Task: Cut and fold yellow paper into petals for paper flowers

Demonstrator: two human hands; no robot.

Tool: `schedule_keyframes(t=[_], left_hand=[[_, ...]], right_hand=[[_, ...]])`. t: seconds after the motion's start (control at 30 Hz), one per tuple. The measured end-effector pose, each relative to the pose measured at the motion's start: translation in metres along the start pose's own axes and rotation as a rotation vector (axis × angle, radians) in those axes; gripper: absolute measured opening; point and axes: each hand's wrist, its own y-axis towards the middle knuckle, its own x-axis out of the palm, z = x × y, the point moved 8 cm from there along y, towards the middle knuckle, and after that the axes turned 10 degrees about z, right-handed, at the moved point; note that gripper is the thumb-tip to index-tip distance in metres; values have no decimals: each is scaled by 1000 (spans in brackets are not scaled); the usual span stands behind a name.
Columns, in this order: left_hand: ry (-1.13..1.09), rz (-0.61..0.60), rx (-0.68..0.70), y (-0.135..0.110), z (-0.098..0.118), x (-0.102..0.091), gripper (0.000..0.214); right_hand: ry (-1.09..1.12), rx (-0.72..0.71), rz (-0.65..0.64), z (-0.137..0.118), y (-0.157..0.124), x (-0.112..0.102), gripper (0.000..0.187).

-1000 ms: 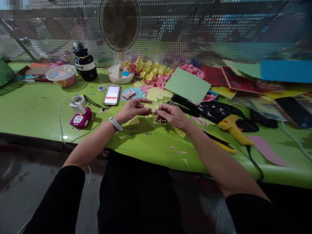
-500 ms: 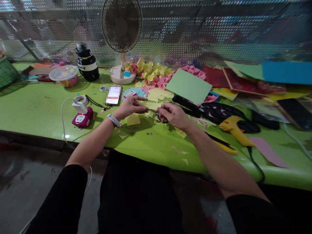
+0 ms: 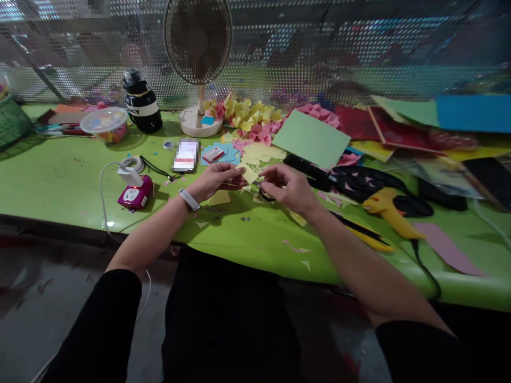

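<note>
While the left hand (image 3: 215, 178) pinches yellow paper (image 3: 248, 173) by one edge, I'd guess to bare the rest, the right hand (image 3: 289, 186) grips scissors (image 3: 267, 198) beside it.

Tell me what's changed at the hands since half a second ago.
The left hand, with no paper visibly pinched then, has taken hold of a yellow paper square. The right hand still holds the scissors. The fan and bottle stayed put.
</note>
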Motion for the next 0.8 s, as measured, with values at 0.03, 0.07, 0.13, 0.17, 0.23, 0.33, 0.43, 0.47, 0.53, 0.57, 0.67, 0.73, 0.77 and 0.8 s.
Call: schedule_keyframes(t=[0.03, 0.07, 0.13, 0.17, 0.23, 0.33, 0.43, 0.47, 0.53, 0.57, 0.67, 0.73, 0.77, 0.8], left_hand=[[17, -25, -13, -1, 0, 1, 23], [36, -49, -26, -2, 0, 2, 23], [70, -85, -49, -4, -2, 5, 21], [79, -94, -57, -4, -4, 6, 20], [76, -95, -71, -4, -7, 8, 18], [48, -54, -67, -1, -10, 5, 16], [16, -16, -40, 1, -9, 3, 18], [11, -21, -27, 1, -8, 4, 21], [19, -50, 10, -1, -6, 8, 28], [29, -67, 33, -2, -4, 10, 32], [57, -98, 102, -4, 1, 14, 37], [79, -112, 136, -4, 3, 15, 38], [94, -117, 148, -5, 4, 15, 39], [111, -123, 156, -5, 4, 16, 39]], right_hand=[[-31, -79, 28, -5, 2, -5, 23], [-55, -159, 34, -11, 2, -7, 26], [-82, -299, -1, -20, 1, -4, 24], [-94, -349, -14, -23, 0, -3, 19], [-124, -407, -7, -25, -1, -1, 13], [-159, -404, 6, -24, -2, 1, 11], [-148, -386, 26, -23, -3, 1, 9], [-132, -378, 42, -23, -3, 0, 10], [-101, -347, 67, -22, -3, -1, 14], [-91, -323, 74, -21, -3, 0, 17], [-77, -241, 92, -15, -2, 2, 26], [-57, -181, 89, -9, -2, 4, 30], [-47, -151, 84, -6, -2, 4, 31], [-40, -121, 76, -2, -2, 5, 32]])
